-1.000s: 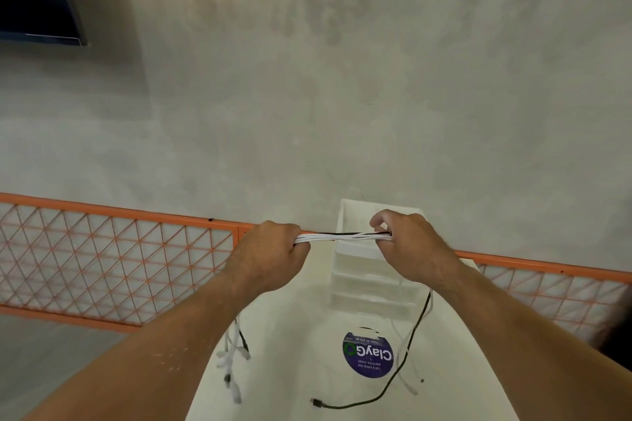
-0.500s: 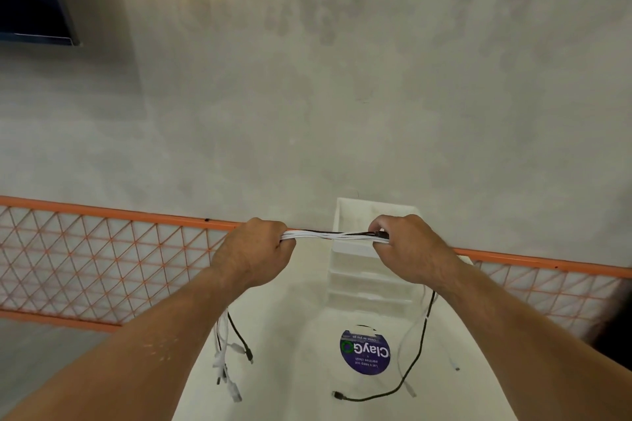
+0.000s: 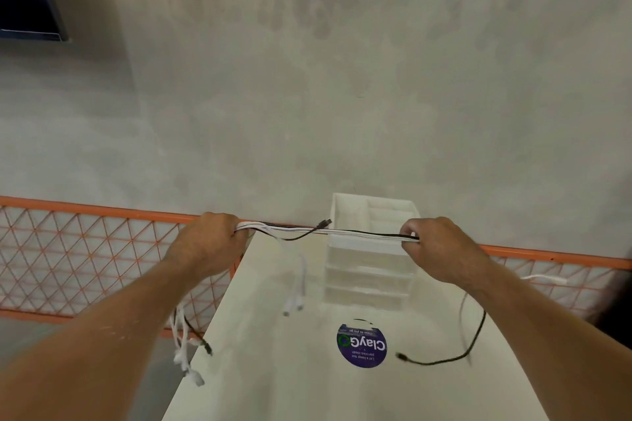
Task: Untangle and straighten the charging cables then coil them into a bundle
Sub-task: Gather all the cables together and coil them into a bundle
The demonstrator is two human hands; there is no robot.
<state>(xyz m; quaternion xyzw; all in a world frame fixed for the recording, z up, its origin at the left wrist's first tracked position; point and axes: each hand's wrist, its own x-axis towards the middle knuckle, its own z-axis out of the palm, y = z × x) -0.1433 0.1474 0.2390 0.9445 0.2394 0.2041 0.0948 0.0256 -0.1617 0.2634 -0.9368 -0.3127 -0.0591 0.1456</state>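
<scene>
A bunch of white and black charging cables (image 3: 355, 233) is stretched level between my two hands above the white table (image 3: 273, 379). My left hand (image 3: 208, 243) grips one end of the span, and plug ends hang below it past the table's left edge (image 3: 186, 357). My right hand (image 3: 434, 249) grips the other end; a black cable (image 3: 444, 361) trails down from it onto the table. One black plug (image 3: 324, 223) sticks up from the middle of the span, and white plug ends (image 3: 294, 304) dangle under it.
A white drawer organiser (image 3: 371, 270) stands on the table behind the cables. A round purple sticker (image 3: 361, 345) lies on the tabletop. An orange lattice railing (image 3: 85, 249) runs left and right behind, before a grey concrete wall.
My hands have pulled apart, so the stretched span of cables is much longer. A black plug and white plug ends have sprung free from the middle. The trailing black cable shifted right.
</scene>
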